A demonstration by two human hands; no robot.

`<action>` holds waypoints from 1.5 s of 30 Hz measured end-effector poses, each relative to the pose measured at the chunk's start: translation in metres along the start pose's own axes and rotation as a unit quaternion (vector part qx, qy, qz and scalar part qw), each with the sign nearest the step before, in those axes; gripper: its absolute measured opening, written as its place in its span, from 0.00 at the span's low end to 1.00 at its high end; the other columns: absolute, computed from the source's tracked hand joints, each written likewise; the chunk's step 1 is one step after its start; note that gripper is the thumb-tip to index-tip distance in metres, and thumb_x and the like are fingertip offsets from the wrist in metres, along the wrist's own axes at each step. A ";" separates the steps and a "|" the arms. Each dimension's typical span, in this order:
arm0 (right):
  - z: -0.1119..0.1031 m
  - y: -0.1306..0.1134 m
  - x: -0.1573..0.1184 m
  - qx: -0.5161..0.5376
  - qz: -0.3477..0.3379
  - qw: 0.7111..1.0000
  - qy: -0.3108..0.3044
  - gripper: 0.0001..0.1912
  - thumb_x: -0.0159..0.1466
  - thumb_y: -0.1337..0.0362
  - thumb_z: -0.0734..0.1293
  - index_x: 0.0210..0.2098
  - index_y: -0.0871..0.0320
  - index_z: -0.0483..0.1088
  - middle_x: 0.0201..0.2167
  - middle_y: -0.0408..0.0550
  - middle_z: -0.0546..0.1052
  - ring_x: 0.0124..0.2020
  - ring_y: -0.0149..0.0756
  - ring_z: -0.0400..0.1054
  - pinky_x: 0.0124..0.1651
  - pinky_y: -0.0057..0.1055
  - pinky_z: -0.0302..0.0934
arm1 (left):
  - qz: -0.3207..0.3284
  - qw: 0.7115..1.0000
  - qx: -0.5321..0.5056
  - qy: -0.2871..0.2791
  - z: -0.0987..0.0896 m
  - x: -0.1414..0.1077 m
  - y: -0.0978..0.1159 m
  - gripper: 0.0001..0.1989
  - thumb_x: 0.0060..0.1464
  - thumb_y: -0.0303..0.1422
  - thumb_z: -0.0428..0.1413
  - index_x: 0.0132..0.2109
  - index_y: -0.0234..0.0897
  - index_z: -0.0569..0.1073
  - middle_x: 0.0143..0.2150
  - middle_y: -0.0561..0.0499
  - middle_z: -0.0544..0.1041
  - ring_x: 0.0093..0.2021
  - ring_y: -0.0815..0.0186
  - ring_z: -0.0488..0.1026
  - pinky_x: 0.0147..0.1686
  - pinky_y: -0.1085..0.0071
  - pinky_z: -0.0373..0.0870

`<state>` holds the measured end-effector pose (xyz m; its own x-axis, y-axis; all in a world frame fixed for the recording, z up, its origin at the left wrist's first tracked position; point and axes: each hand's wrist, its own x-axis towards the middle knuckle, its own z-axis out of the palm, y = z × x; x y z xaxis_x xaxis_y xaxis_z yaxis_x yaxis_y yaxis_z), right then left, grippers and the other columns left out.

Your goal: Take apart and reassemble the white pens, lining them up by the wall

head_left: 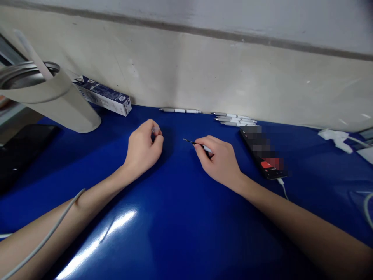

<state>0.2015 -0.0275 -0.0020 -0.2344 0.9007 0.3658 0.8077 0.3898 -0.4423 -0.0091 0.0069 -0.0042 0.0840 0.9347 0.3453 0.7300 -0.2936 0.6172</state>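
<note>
My left hand (144, 147) rests curled on the glossy blue tabletop (175, 217), its fingers shut on a small pale piece (155, 129), mostly hidden, perhaps a pen part. My right hand (218, 160) pinches a slim white pen (204, 147) with a thin black tip (189, 141), which points left towards my other hand. Against the wall lies a single white-and-silver pen (180, 111). Beside it, a small pile of similar pens (234, 119) sits just beyond my right hand.
A black smartphone (262, 151), partly pixelated, lies right of my right hand with a white cable attached. Far left stand a beige tumbler (58, 103) and a dark blue-and-white box (101, 95). A dark flat device (23, 151) and white cables (335, 138) lie at the table's sides.
</note>
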 end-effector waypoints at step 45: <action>0.000 -0.001 0.001 0.010 -0.007 1.000 0.010 0.11 0.66 0.64 0.59 0.37 0.56 0.73 0.33 0.45 0.77 0.33 0.34 0.69 0.35 0.30 0.59 | 0.191 0.965 0.134 -0.122 0.002 -0.009 0.005 0.08 0.56 0.19 0.45 0.36 0.36 0.63 0.34 0.48 0.70 0.36 0.62 0.67 0.34 0.67 0.65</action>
<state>0.2006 -0.0268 -0.0010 -0.2344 0.8914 0.3878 0.7932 0.4060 -0.4539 -0.0052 -0.0031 -0.0055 0.5160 0.7969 0.3140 0.7600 -0.5951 0.2613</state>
